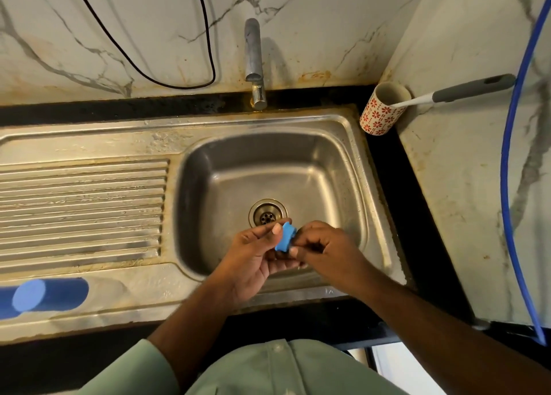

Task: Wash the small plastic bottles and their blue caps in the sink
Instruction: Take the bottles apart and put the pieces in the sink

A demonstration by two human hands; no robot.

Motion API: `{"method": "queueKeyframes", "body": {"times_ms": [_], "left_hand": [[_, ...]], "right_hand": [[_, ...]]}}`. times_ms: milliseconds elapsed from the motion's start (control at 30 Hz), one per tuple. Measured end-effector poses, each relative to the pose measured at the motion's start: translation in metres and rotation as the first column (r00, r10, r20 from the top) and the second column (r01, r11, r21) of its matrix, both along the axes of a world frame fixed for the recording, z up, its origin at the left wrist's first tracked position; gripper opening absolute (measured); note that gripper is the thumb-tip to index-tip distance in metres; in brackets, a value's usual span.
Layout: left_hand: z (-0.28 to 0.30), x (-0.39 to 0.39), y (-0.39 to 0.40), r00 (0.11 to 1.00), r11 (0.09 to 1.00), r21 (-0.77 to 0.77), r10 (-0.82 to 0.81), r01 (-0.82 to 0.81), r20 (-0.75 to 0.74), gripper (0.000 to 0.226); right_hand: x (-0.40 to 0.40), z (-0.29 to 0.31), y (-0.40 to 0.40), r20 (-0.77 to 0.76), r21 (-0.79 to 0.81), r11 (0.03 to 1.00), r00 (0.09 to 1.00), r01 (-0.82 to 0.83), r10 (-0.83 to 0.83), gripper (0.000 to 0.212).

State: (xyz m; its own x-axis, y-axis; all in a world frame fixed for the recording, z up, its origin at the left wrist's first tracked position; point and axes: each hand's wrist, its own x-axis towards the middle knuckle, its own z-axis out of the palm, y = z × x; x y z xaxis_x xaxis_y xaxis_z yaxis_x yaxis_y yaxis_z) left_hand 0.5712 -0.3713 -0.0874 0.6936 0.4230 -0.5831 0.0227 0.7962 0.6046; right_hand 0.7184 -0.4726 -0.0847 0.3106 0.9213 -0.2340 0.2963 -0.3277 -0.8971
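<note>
A small blue cap is held over the front part of the steel sink basin, just in front of the drain. My left hand pinches the cap from the left with thumb and fingers. My right hand pinches its right side, fingers curled. On the draining board at the lower left lie blue cylindrical things, blurred and cut by the frame edge. No water runs from the tap.
A patterned cup stands at the sink's back right corner with a grey-handled brush leaning in it. A blue hose hangs along the right wall. A black cable loops on the back wall. The ribbed draining board lies left of the basin.
</note>
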Motion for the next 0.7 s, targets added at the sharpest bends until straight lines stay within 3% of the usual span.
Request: {"method": "queueKeyframes", "body": {"times_ms": [100, 233, 300, 400, 500, 567, 633, 700], "left_hand": [[0.001, 0.001, 0.004, 0.999, 0.998, -0.048, -0.038, 0.037, -0.021, 0.046], [0.009, 0.012, 0.002, 0.991, 0.996, -0.036, -0.085, 0.082, -0.101, 0.051], [0.009, 0.014, 0.001, 0.984, 0.992, -0.056, -0.12, 0.114, -0.129, 0.05], [0.004, 0.014, 0.003, 0.98, 0.983, -0.105, -0.162, 0.149, -0.12, 0.05], [-0.003, 0.015, 0.007, 0.988, 0.986, -0.143, -0.103, 0.086, -0.116, 0.054], [-0.009, 0.02, 0.009, 0.988, 0.991, -0.123, -0.072, 0.055, -0.136, 0.056], [-0.014, 0.025, 0.01, 0.985, 0.991, -0.126, -0.064, 0.044, -0.159, 0.062], [-0.018, 0.029, 0.014, 0.981, 0.991, -0.126, -0.062, 0.039, -0.182, 0.06]], "right_hand": [[-0.005, -0.005, -0.002, 0.054, 0.051, 0.999, 0.999, 0.003, -0.006, 0.018], [-0.005, -0.001, 0.003, -0.216, 0.104, 0.925, 0.916, 0.366, -0.338, 0.027], [-0.004, -0.001, 0.008, -0.241, 0.08, 0.907, 0.891, 0.414, -0.385, 0.034], [0.007, 0.0, 0.011, -0.228, 0.01, 0.951, 0.926, 0.31, -0.3, 0.031], [0.02, 0.002, 0.013, -0.323, -0.08, 0.993, 0.94, 0.09, -0.111, 0.055], [0.021, -0.001, 0.016, -0.168, -0.1, 0.995, 0.986, -0.029, 0.012, 0.064], [0.02, -0.01, 0.021, -0.038, -0.091, 0.996, 0.999, -0.016, 0.012, 0.059], [0.027, -0.017, 0.023, -0.074, -0.086, 0.996, 0.997, 0.029, -0.035, 0.055]]}}
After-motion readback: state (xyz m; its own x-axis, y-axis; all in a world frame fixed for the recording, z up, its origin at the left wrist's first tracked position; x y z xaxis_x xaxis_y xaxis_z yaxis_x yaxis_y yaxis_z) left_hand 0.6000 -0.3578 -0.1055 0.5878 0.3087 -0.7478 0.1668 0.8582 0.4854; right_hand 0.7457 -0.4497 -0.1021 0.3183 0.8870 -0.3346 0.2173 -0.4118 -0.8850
